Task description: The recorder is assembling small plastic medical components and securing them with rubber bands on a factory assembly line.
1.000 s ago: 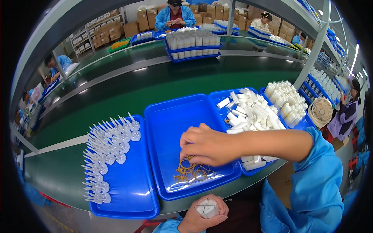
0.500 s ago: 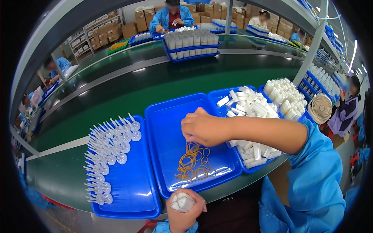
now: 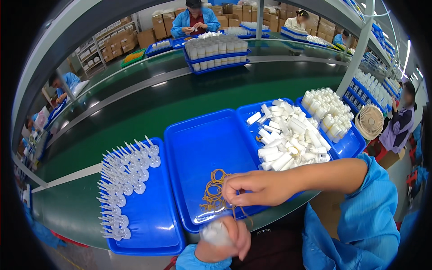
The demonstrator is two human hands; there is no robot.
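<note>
Close to my body, my left hand [image 3: 229, 243] is closed around a bundle of white block-like pieces [image 3: 215, 233]; motion blurs it. Just above and to the right, my right hand [image 3: 258, 188] pinches a tan rubber band [image 3: 243, 216] that dangles from its fingertips near the bundle. A loose tangle of rubber bands [image 3: 211, 191] lies in the middle blue tray [image 3: 198, 144], partly behind my right fingers.
The left blue tray [image 3: 155, 220] bears rows of clear stemmed pieces with round bases [image 3: 130, 180]. On the right, another tray holds heaped white pieces [image 3: 288, 139]; beyond it stand bundled ones [image 3: 326, 112]. A fan [image 3: 371, 118], stacked trays [image 3: 217, 65] and co-workers are farther off.
My right hand has come from above the rubber bands down toward my left hand, drawing one band along. My left hand has shifted slightly right with the bundle, its fingers moving.
</note>
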